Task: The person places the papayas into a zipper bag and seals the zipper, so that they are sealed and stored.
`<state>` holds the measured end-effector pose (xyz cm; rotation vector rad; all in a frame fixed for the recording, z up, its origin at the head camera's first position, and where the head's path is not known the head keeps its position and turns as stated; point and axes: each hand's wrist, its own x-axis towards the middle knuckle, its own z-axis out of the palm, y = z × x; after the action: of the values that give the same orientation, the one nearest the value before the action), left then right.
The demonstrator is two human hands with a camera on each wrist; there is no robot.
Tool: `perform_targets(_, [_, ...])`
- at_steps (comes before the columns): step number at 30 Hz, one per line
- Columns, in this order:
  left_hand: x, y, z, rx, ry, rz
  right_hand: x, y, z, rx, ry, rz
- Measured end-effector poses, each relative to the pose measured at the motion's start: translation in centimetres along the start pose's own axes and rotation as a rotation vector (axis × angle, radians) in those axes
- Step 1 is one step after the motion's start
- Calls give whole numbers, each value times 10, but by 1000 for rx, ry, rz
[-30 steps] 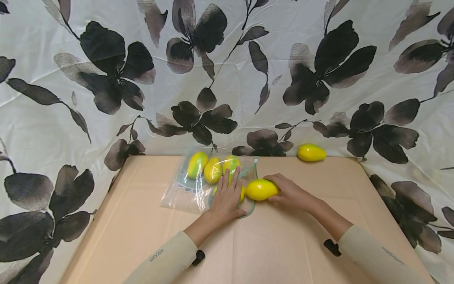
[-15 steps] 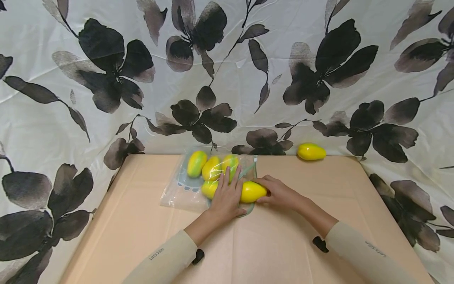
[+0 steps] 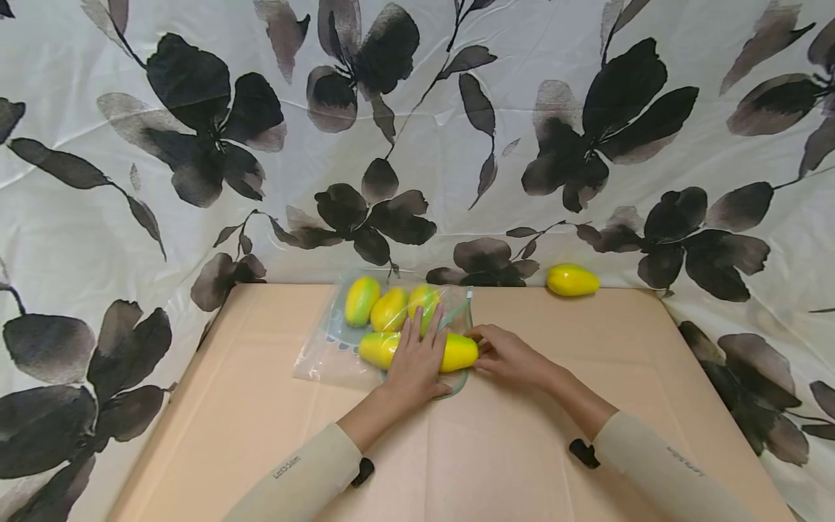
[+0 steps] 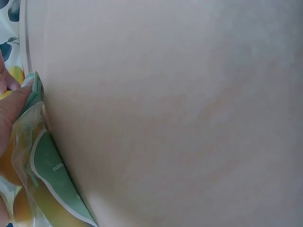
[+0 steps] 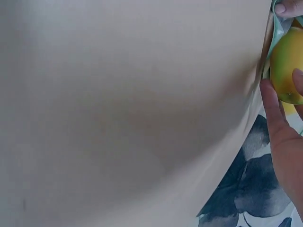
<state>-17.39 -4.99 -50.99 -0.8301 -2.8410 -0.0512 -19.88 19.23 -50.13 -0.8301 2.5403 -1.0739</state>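
A clear zip bag (image 3: 322, 362) with a pale green edge lies on the board, with several yellow-green mangoes (image 3: 362, 301) inside. My left hand (image 3: 417, 362) rests over the bag's mouth end, its fingers straight and spread. In the left wrist view its thumb (image 4: 18, 100) lies on the green edge. One mango (image 3: 376, 350) inside shows left of that hand. Another mango (image 3: 460, 353) lies at the bag's mouth, partly under the left hand. My right hand (image 3: 512, 355) holds its outer end between thumb and fingertips; the right wrist view shows this mango (image 5: 285, 61) against the green edge.
A single mango (image 3: 572, 280) lies apart at the board's back right edge. The tan board (image 3: 261, 449) carries the bag. Behind and beside it hangs a white cloth (image 3: 457, 145) with dark flowers.
My right hand has moved left, pushing its mango into the bag's mouth and partly under the left hand. The mango inside has shifted left. The left hand has stayed in place.
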Motion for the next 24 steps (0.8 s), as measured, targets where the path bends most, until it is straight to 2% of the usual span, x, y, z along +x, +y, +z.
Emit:
perform_targets(8, [2, 2, 2, 34, 23, 15, 10, -3, 17, 100, 90, 74])
perform_targets(16, [0, 2, -1, 43, 24, 29, 15, -8, 30, 61, 140, 48])
perform_targets(24, [0, 1, 1, 55, 39, 40, 19, -13, 36, -5, 170, 76])
